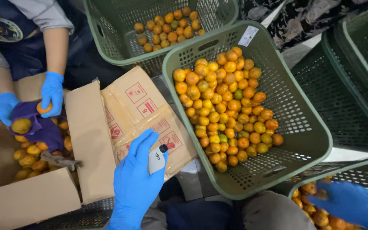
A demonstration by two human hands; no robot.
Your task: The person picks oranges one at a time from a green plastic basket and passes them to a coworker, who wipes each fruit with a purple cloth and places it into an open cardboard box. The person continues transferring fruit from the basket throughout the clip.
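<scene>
1. My left hand (pixel 135 181) in its blue glove is closed around a small white handheld device (pixel 156 158) with a black tip, held over the flap of the cardboard box (pixel 88 140).
2. My right hand (pixel 354 202) reaches into the green crate (pixel 363 170) at the lower right, fingers down among the oranges (pixel 316 211) — I cannot tell whether it has closed on one.
3. The middle basket (pixel 303 140) sits just beside both hands, heaped with small oranges (pixel 224 106).
4. Across from me a co-worker's gloved hands (pixel 52 93) wipe an orange (pixel 43 107) with a purple cloth (pixel 39 123) over the box.
5. Risk, as I judge it: my grip on the device is high and loose-looking — a bump against the flap could knock it down between the crates.
</scene>
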